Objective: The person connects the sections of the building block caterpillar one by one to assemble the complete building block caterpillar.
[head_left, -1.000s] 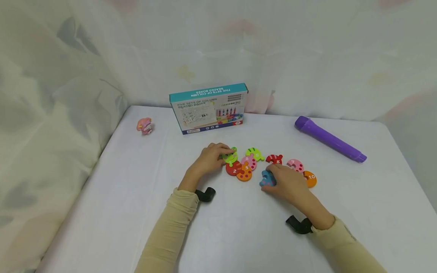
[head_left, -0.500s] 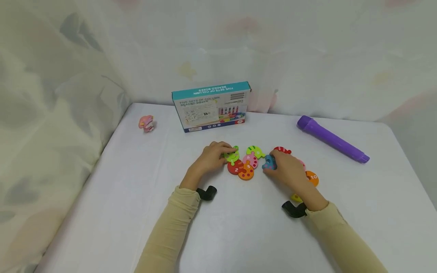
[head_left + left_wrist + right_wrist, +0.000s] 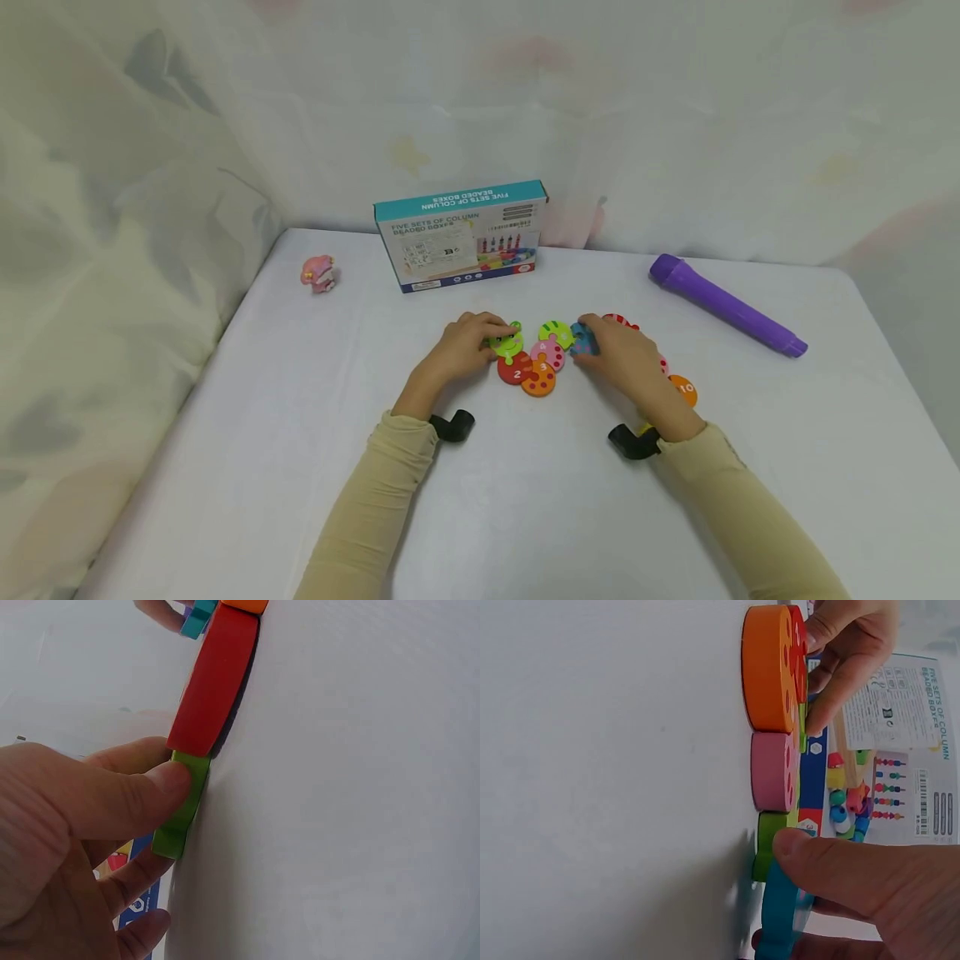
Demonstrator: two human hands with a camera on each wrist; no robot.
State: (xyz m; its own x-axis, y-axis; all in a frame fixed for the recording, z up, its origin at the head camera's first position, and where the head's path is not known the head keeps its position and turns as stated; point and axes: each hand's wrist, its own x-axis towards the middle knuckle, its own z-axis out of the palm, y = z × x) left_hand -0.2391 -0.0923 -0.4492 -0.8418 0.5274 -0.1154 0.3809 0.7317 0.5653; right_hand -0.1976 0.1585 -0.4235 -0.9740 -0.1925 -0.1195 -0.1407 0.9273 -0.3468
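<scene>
My left hand (image 3: 461, 346) pinches the green smiling head piece (image 3: 507, 343) of a caterpillar number puzzle, thumb on its edge in the left wrist view. Joined to it are a red piece marked 2 (image 3: 513, 368), an orange 3 (image 3: 538, 382), a pink 4 (image 3: 548, 353) and a green 5 (image 3: 555, 334). With thumb and fingers my right hand (image 3: 626, 354) pinches a blue spotted puzzle piece (image 3: 780, 911) at the free end of the green 5. Its shadow falls below it in the right wrist view; I cannot tell whether the two interlock.
Partly behind my right hand lie a red striped piece (image 3: 619, 319), a pink piece (image 3: 664, 365), an orange 10 (image 3: 684, 389) and a bit of yellow (image 3: 643, 428). A beaded-toy box (image 3: 461, 237), a pink figurine (image 3: 318, 273) and a purple toy microphone (image 3: 727, 306) are farther back.
My right hand has carried the blue piece up and leftward, from below the red striped piece to the green 5. My left hand stays on the green head piece.
</scene>
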